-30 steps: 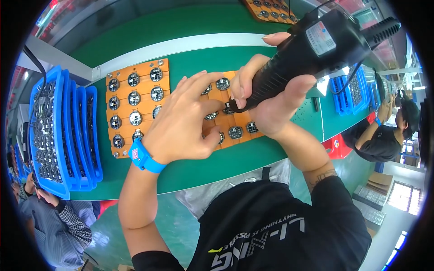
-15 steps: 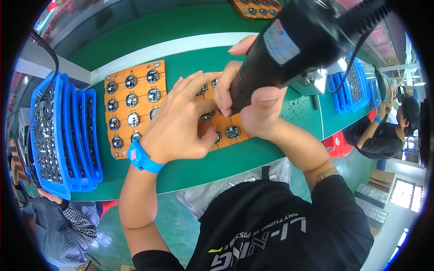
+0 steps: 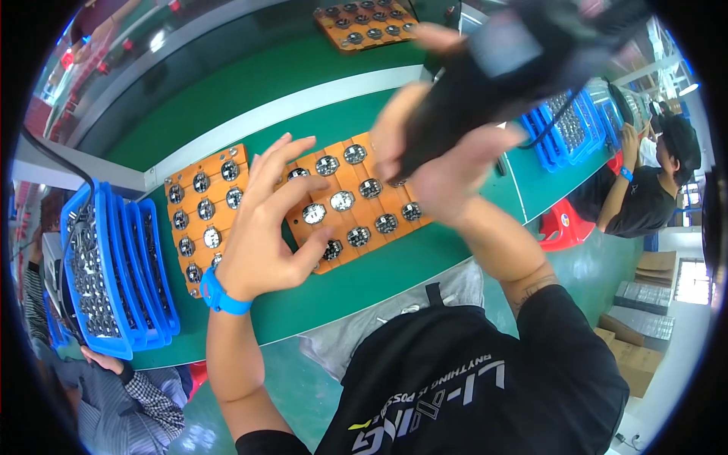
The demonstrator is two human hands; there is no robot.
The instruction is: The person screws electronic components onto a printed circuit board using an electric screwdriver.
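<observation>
An orange fixture tray (image 3: 338, 225) lies on the green table in front of me, with small round circuit boards (image 3: 343, 201) seated in rows. My left hand (image 3: 265, 239), a blue band at its wrist, hovers over the tray's left side. Its fingers are spread and hold nothing. Wrapped around a black corded electric screwdriver (image 3: 466, 106) is my right hand (image 3: 447, 182), above the tray's right part. Both hand and tool are blurred, and the tool's tip is hidden. A second orange tray (image 3: 196, 227) of round boards sits to the left, partly behind my left hand.
Stacked blue bins (image 3: 125, 337) of small parts stand at the left edge; more blue bins (image 3: 557, 155) are at the right. Beyond a white rail (image 3: 288, 98) lies another filled orange tray (image 3: 341, 39). One person (image 3: 644, 182) sits at the right near a red stool (image 3: 565, 224), another (image 3: 129, 402) at lower left.
My left hand has drawn left and its fingers have spread, uncovering more of the tray's boards. The screwdriver has moved in my right hand and is now blurred. The whole view has shifted somewhat.
</observation>
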